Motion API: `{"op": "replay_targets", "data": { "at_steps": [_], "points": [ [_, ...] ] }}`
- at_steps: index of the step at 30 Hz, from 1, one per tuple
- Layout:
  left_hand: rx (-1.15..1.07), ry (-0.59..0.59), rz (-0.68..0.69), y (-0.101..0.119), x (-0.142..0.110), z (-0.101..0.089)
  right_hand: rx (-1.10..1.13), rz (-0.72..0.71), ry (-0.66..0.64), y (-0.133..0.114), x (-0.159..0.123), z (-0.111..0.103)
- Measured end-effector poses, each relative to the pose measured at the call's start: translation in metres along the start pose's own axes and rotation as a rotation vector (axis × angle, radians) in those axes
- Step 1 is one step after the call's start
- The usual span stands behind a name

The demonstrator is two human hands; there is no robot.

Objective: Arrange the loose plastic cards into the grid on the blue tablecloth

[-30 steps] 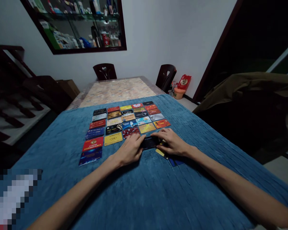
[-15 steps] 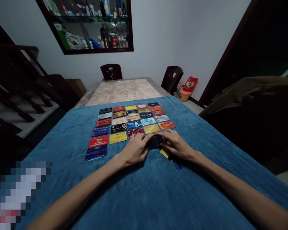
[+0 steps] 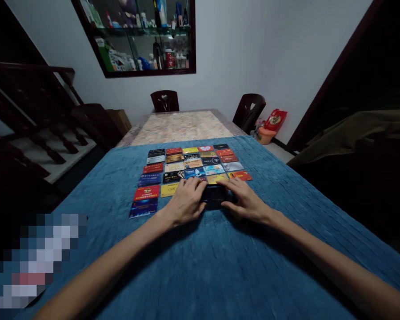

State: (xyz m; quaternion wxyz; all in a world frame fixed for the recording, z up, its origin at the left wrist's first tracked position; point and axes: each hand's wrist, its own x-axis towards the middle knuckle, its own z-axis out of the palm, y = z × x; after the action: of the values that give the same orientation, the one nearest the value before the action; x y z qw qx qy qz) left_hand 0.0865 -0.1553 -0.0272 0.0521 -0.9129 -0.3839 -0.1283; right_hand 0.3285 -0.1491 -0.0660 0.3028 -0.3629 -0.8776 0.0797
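Observation:
A black card (image 3: 214,195) spans the gap between my two hands near the front of a card layout. My left hand (image 3: 186,202) grips its left end, fingers on the far edge and thumb on the near one. On the right end, my right hand (image 3: 247,201) has the same hold. Rows of colourful cards lie face up beyond, among them a yellow card (image 3: 170,190) beside my left hand and a blue card (image 3: 143,207) at the near left corner. My left fingers partly cover a dark red card. Something yellowish shows faintly under my right hand.
A blue cloth (image 3: 200,266) covers the near part of the table, with a patterned tabletop (image 3: 186,124) beyond. Dark chairs (image 3: 165,101) stand around it. A blurred-out item (image 3: 36,262) lies at the left. Brown fabric (image 3: 353,133) hangs at the right.
The view has shifted, so the scene sits further right. My hands still hold the black card. The yellow and blue cards seen below my right hand are now mostly hidden.

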Motion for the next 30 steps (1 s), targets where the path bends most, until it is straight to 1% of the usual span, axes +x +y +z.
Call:
{"op": "replay_targets", "data": {
  "at_steps": [3,8,14,18,21,30],
  "points": [
    [0.007,0.019,-0.025,-0.011,-0.011,-0.005,-0.054,-0.019,-0.014,-0.008,0.012,0.008],
    [0.05,0.024,-0.093,-0.027,-0.03,-0.011,-0.115,-0.072,0.002,-0.023,0.037,0.023],
    [0.051,0.003,-0.206,-0.042,-0.052,-0.014,-0.148,-0.056,-0.081,-0.04,0.058,0.04],
    [0.001,-0.011,-0.264,-0.05,-0.066,-0.013,-0.137,-0.012,-0.122,-0.05,0.064,0.053],
    [-0.029,-0.029,-0.276,-0.054,-0.074,-0.012,-0.131,0.012,-0.138,-0.056,0.065,0.061],
    [-0.031,-0.083,-0.281,-0.059,-0.086,-0.011,-0.084,0.019,-0.17,-0.059,0.065,0.073]
  ]
}}
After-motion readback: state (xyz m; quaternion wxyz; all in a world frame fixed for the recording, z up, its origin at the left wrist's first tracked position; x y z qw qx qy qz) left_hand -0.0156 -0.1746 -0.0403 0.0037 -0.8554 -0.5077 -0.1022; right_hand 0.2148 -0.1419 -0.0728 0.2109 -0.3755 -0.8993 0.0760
